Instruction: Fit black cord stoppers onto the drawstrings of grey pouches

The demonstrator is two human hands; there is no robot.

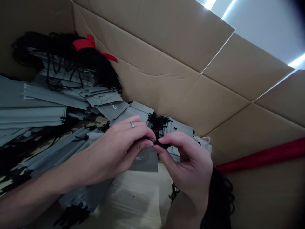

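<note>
Both hands are up close, meeting in the middle of the view. The left hand [119, 149] and right hand [190, 165] each pinch a short black cord [160, 144] between thumb and forefinger, fingertips almost touching, so the cord sits right in the gap between them. Just under the cord, a grey bag [145, 160] hangs partly behind the left fingers, and I can't tell if the cord is threaded through it.

There's a ring [132, 125] on the left hand. Behind and to the left is a messy pile [47, 108] of the same grey bags with black handles, lying flat inside a big cardboard box [166, 47]. Further back, a dark bundle of cords is tied with a red ribbon [83, 44]. A red strip [262, 156] runs along the box wall on the right, well apart from the hands.
</note>
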